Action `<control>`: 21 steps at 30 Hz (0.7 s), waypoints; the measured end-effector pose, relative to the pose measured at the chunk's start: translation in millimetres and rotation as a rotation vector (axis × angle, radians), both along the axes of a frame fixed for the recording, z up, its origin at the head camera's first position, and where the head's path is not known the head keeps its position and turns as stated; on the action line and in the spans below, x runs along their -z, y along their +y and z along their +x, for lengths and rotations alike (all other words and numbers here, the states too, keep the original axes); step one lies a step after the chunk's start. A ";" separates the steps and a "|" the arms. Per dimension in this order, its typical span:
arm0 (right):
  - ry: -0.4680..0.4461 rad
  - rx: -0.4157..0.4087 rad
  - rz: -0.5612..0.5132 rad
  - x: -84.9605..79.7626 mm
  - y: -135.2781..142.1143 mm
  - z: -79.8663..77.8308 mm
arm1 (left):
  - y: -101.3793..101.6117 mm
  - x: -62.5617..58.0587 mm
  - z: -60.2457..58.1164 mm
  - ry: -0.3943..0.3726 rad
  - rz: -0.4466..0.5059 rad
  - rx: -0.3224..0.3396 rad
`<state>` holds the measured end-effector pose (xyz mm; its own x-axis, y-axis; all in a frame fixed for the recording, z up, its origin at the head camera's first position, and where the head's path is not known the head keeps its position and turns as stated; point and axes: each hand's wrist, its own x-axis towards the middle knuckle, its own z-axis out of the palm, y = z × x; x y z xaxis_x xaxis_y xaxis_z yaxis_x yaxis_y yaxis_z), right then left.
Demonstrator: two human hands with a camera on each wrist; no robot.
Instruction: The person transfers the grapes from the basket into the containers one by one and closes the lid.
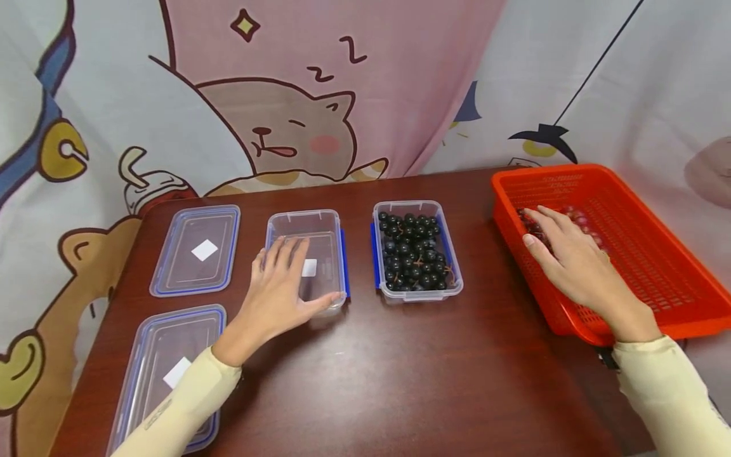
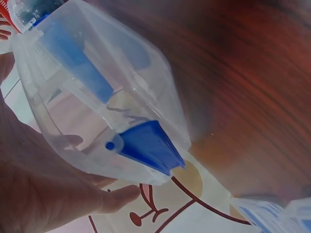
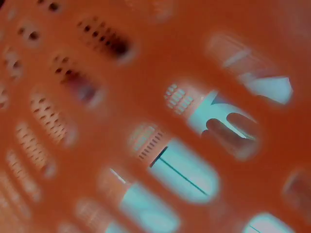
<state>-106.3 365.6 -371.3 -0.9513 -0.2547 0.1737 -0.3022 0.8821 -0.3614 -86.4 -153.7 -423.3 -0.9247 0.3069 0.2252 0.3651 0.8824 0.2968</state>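
My left hand [image 1: 278, 285] is over a clear plastic box [image 1: 325, 222] with blue side clips, its fingers spread and relaxed and its thumb by the near right corner. In the left wrist view the same box [image 2: 160, 73] fills the middle, the hand [image 2: 43, 179] alongside it. Over the left side of an orange-red slotted basket [image 1: 674, 254] is my right hand [image 1: 577, 263], fingers extended, nothing seen in its grip. Red grapes [image 1: 577, 219] lie in the basket beneath and beyond those fingers, partly hidden. Only the slotted basket wall [image 3: 160, 121] shows in the right wrist view.
A second clear box [image 1: 451, 260] with dark grapes [image 1: 414, 254] stands between the first box and the basket. Two clear lids with blue seals, a far lid [image 1: 219, 270] and a near lid [image 1: 148, 343], lie at the left. A patterned curtain [image 1: 422, 82] hangs behind the brown table [image 1: 388, 381].
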 end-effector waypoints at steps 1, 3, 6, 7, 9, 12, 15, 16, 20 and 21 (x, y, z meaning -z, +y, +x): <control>0.003 0.003 0.006 0.5 2.8 -0.3 | -1.5 0.3 -0.1 -0.003 -0.002 -0.005; 0.011 0.009 0.024 1.5 7.9 -0.5 | -4.1 1.0 -0.4 -0.011 -0.004 -0.013; 0.021 0.015 0.047 3.5 14.8 -1.1 | -7.3 2.7 -0.7 -0.022 -0.005 -0.023; 0.021 0.018 0.054 4.4 16.8 -1.6 | -8.4 3.6 -0.8 -0.023 -0.004 -0.025; 0.017 0.024 0.070 6.1 20.9 -2.8 | -10.5 5.3 -0.8 -0.021 -0.004 -0.028; 0.009 0.038 0.098 7.1 26.8 -4.3 | -12.8 7.8 0.2 -0.021 0.011 -0.037; -0.010 0.043 0.120 9.4 32.2 -5.1 | -14.9 9.8 2.2 -0.031 0.036 -0.049; -0.023 0.045 0.123 10.6 33.8 -5.1 | -15.4 10.5 2.8 -0.032 0.043 -0.052; -0.093 0.047 0.133 18.5 40.5 -4.0 | -18.3 10.4 4.4 -0.052 0.051 -0.059; -0.110 0.048 0.133 20.0 41.8 -3.5 | -19.0 9.7 4.8 -0.063 0.051 -0.061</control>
